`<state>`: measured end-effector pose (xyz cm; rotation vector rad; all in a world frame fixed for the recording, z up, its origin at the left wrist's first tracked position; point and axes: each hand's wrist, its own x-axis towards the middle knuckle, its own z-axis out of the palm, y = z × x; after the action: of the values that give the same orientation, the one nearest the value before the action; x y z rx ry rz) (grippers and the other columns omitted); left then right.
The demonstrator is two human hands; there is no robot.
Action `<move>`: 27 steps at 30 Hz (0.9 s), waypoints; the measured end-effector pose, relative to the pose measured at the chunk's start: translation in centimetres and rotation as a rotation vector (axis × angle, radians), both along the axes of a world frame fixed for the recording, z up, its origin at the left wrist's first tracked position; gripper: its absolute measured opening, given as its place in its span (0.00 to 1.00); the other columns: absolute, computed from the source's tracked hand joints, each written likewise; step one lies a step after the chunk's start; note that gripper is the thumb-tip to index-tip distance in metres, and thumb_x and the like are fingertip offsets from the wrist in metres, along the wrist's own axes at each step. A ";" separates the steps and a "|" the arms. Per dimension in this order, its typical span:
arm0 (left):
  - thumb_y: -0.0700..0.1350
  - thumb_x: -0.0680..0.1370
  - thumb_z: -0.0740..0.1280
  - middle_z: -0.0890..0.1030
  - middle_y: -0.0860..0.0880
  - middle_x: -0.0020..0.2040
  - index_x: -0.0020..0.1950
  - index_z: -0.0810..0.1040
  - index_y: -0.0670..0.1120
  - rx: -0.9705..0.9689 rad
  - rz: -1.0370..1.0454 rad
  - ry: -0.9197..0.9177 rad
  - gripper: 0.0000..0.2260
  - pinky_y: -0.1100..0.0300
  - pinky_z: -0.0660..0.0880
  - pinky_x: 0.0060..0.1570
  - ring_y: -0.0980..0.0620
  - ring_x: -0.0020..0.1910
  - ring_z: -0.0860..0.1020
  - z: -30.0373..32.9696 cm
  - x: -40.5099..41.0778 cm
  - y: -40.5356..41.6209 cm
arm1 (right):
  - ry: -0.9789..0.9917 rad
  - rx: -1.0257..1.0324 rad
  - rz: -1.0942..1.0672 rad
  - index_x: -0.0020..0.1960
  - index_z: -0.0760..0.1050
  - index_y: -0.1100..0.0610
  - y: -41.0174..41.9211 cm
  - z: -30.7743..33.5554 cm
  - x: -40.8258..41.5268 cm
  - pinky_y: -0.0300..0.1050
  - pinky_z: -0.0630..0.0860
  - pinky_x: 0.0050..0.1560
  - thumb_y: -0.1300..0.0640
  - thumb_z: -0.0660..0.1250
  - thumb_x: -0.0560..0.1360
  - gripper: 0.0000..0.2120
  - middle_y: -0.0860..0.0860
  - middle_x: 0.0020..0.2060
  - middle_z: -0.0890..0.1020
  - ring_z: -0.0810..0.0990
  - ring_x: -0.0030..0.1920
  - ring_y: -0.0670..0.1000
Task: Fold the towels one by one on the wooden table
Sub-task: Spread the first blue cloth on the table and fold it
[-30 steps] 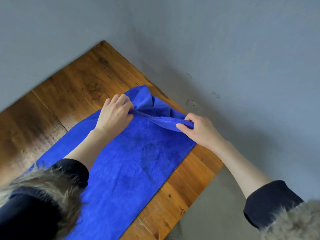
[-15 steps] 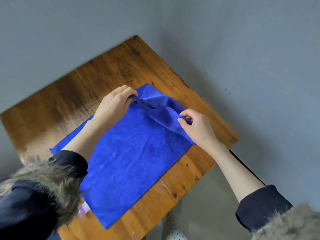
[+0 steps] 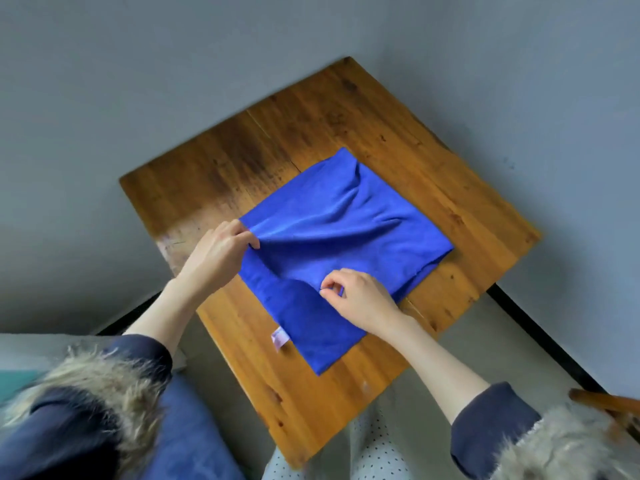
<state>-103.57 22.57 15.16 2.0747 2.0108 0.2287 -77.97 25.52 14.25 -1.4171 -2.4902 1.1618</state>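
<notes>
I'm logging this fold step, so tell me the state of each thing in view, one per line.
blue towel: on the table, top layer folded over, wrinkled, not flat yet
left hand: pinches the towel's left edge
right hand: pinches the upper layer's edge
label: sticks out at the near edge
wooden table: bears the towel

No text can be read anywhere; the small pale tag (image 3: 279, 338) on the blue towel (image 3: 346, 237) is too blurred to show any writing.

Plain home room, wooden table (image 3: 346, 109) (worn), bare grey walls (image 3: 138, 64)
</notes>
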 end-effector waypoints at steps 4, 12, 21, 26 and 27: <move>0.36 0.78 0.61 0.75 0.44 0.58 0.58 0.79 0.45 -0.206 0.039 -0.019 0.12 0.47 0.70 0.56 0.42 0.59 0.73 -3.3 -0.8 -2.6 | -0.149 -0.089 -0.006 0.54 0.76 0.54 -2.2 -2.7 -0.6 0.48 0.72 0.53 0.49 0.61 0.78 0.12 0.51 0.52 0.78 0.76 0.53 0.54; 0.45 0.81 0.58 0.59 0.44 0.75 0.73 0.63 0.49 -0.196 -0.024 0.083 0.20 0.48 0.58 0.69 0.43 0.74 0.56 -8.2 0.8 -0.8 | -0.364 -0.034 -0.244 0.76 0.49 0.52 -1.5 -7.5 -0.1 0.56 0.57 0.71 0.45 0.56 0.79 0.30 0.56 0.76 0.48 0.49 0.75 0.60; 0.54 0.77 0.63 0.66 0.40 0.69 0.73 0.63 0.55 -0.249 -0.035 0.169 0.25 0.47 0.69 0.50 0.40 0.63 0.67 -10.3 5.8 -1.4 | -0.460 0.051 -0.207 0.76 0.50 0.48 2.8 -10.1 4.0 0.56 0.48 0.73 0.48 0.54 0.80 0.26 0.52 0.76 0.44 0.43 0.76 0.55; 0.59 0.76 0.62 0.66 0.40 0.68 0.73 0.63 0.54 -0.265 0.125 0.075 0.26 0.48 0.69 0.52 0.39 0.62 0.66 -10.4 11.6 -2.3 | -0.512 0.162 -0.034 0.76 0.51 0.48 8.6 -10.4 7.4 0.55 0.48 0.74 0.53 0.54 0.79 0.26 0.51 0.77 0.46 0.45 0.76 0.54; 0.59 0.76 0.62 0.66 0.40 0.68 0.73 0.64 0.53 -0.261 0.152 0.031 0.27 0.47 0.69 0.53 0.39 0.62 0.66 -10.4 12.7 -2.2 | -0.524 0.174 0.004 0.76 0.50 0.47 9.9 -10.4 8.1 0.55 0.48 0.74 0.53 0.53 0.79 0.26 0.51 0.77 0.45 0.45 0.76 0.54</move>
<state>-90.83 20.37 4.73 1.7810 2.0915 -0.0386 -69.88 35.43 3.90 -1.8542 -2.8271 0.6029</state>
